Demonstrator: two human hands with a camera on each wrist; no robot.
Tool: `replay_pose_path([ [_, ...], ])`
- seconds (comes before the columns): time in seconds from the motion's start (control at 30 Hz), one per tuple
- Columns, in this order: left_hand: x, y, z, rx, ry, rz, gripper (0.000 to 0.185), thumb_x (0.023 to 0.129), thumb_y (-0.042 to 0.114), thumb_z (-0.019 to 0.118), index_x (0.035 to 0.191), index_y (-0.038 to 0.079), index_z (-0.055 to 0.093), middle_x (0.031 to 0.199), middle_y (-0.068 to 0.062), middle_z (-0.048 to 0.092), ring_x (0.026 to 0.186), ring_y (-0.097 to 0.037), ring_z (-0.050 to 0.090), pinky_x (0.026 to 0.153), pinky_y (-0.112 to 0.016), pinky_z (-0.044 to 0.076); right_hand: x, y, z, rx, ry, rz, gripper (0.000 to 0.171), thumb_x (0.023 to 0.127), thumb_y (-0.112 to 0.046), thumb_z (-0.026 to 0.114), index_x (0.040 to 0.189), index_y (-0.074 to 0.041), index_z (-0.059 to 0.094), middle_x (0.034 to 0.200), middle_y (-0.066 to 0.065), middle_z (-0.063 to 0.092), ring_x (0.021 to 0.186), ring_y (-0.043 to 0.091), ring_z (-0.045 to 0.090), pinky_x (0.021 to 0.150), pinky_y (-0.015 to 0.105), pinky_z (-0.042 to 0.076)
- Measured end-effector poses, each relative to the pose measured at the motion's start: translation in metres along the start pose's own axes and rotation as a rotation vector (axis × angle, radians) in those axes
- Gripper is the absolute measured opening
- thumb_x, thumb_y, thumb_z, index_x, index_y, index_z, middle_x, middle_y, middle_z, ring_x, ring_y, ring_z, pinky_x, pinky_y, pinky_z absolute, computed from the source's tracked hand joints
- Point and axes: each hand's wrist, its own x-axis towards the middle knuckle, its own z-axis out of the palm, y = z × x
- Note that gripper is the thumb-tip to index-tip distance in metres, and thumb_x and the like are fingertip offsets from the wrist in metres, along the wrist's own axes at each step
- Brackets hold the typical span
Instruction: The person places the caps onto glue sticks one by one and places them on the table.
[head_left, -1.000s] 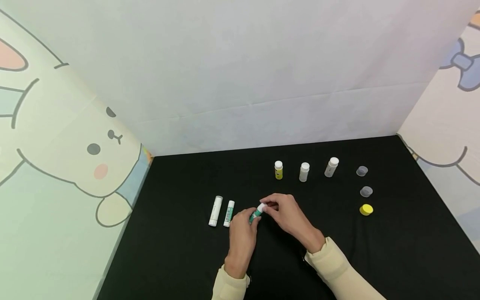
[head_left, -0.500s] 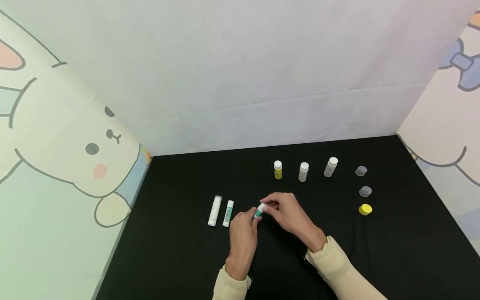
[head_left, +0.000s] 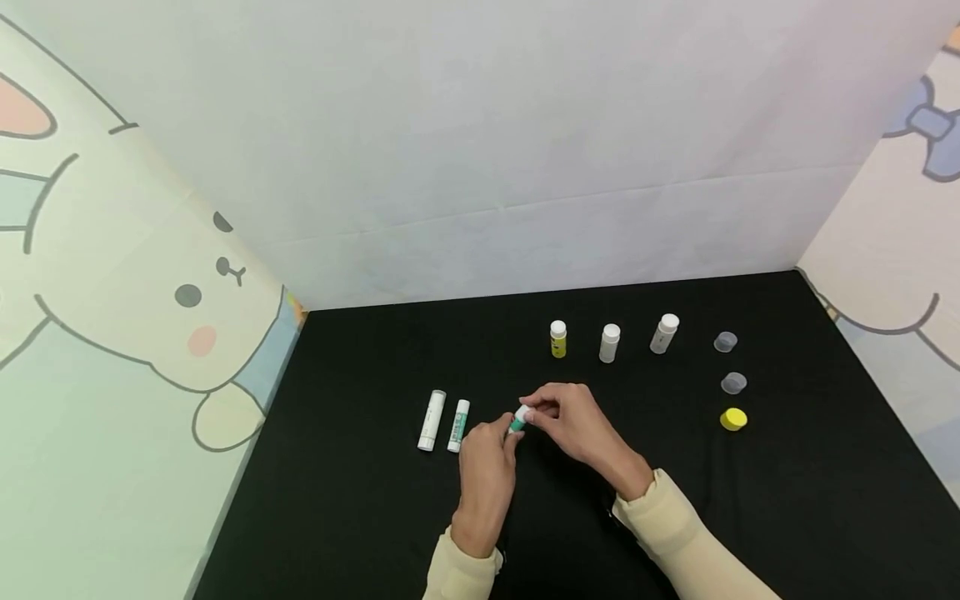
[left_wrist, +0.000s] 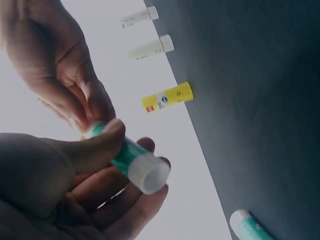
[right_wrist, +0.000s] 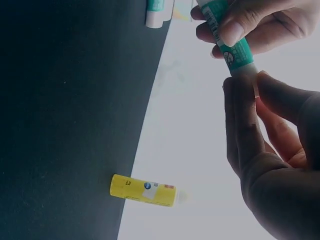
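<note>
Gripping green-and-white glue stick [right_wrist: 239, 54] by its body in left hand [head_left: 486, 479]; pinching its white end [right_wrist: 244, 71] (cap or base, cannot tell) in right hand [head_left: 577, 427], with both grips narrowed. Held over bench [head_left: 360, 517], well in from far edge. Probably uncapping, judging by loose yellow cap [head_left: 733, 419] toward right edge; next calls for steady hold, pull or twist.

Head view: mounted high, faced forward and down; left grip [head_left: 486, 479], right grip [head_left: 583, 429], counter [head_left: 360, 517] and white backdrop [head_left: 525, 150] are taken in from well back.
Left wrist view: mounted close by the left grip; the scene is tipped sideways, counter at frame right.
Right wrist view: mounted close by the right grip; tipped the opposite way, counter at frame left.
Glue sticks in common: the held green-and-white glue stick [head_left: 517, 423] and the yellow glue stick [head_left: 558, 344] are caught in all three views.
</note>
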Motion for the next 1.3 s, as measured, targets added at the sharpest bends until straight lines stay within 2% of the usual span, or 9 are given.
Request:
replay_pose_path([
  [0.13, 0.001, -0.002, 0.000, -0.021, -0.014, -0.025, 0.007, 0.090, 0.008, 0.082, 0.095, 0.007, 0.078, 0.080, -0.010, 0.075, 0.070, -0.026, 0.072, 0.055, -0.032, 0.051, 0.000, 0.002, 0.004, 0.000, 0.013, -0.015, 0.020, 0.096, 0.001, 0.075, 0.115, -0.001, 0.079, 0.108, 0.011, 0.077, 0.088, 0.014, 0.076, 0.075, 0.023, 0.060],
  [0.43, 0.001, -0.005, 0.002, -0.060, -0.038, -0.096, 0.023, 0.093, 0.007, 0.081, 0.114, -0.001, 0.079, 0.097, -0.014, 0.079, 0.080, -0.025, 0.075, 0.064, -0.035, 0.059, 0.005, 0.001, 0.016, -0.032, 0.047, -0.009, 0.021, 0.097, 0.001, 0.074, 0.118, 0.001, 0.077, 0.112, 0.012, 0.076, 0.088, 0.017, 0.075, 0.075, 0.025, 0.060],
  [0.67, 0.000, -0.008, 0.001, -0.071, -0.028, -0.133, 0.023, 0.093, 0.007, 0.081, 0.114, -0.002, 0.078, 0.100, -0.014, 0.079, 0.081, -0.025, 0.075, 0.066, -0.037, 0.060, 0.007, -0.001, 0.023, -0.022, 0.048, -0.003, 0.025, 0.095, 0.003, 0.075, 0.119, 0.001, 0.076, 0.113, 0.013, 0.075, 0.093, 0.019, 0.075, 0.078, 0.026, 0.061],
  [0.87, -0.001, -0.010, 0.000, -0.061, -0.003, -0.136, 0.021, 0.093, 0.006, 0.081, 0.112, -0.002, 0.078, 0.099, -0.014, 0.079, 0.082, -0.027, 0.076, 0.067, -0.040, 0.060, 0.011, -0.004, 0.028, -0.014, 0.053, 0.003, 0.027, 0.093, 0.004, 0.077, 0.120, 0.002, 0.076, 0.114, 0.014, 0.075, 0.094, 0.021, 0.076, 0.080, 0.028, 0.062],
  [1.17, -0.002, -0.015, 0.000, -0.038, 0.006, -0.150, 0.015, 0.092, 0.006, 0.082, 0.106, 0.001, 0.078, 0.092, -0.011, 0.078, 0.079, -0.027, 0.074, 0.065, -0.042, 0.058, 0.016, -0.004, 0.036, -0.004, 0.056, 0.019, 0.026, 0.093, 0.004, 0.077, 0.119, 0.002, 0.077, 0.113, 0.014, 0.075, 0.095, 0.023, 0.076, 0.080, 0.030, 0.062],
  [1.3, -0.003, -0.016, -0.001, -0.025, 0.002, -0.159, 0.019, 0.092, 0.004, 0.081, 0.110, -0.001, 0.077, 0.099, -0.014, 0.078, 0.086, -0.031, 0.075, 0.070, -0.046, 0.059, 0.019, -0.002, 0.039, 0.002, 0.040, 0.033, 0.025, 0.094, 0.004, 0.076, 0.119, 0.003, 0.076, 0.115, 0.015, 0.074, 0.096, 0.023, 0.075, 0.081, 0.031, 0.062],
])
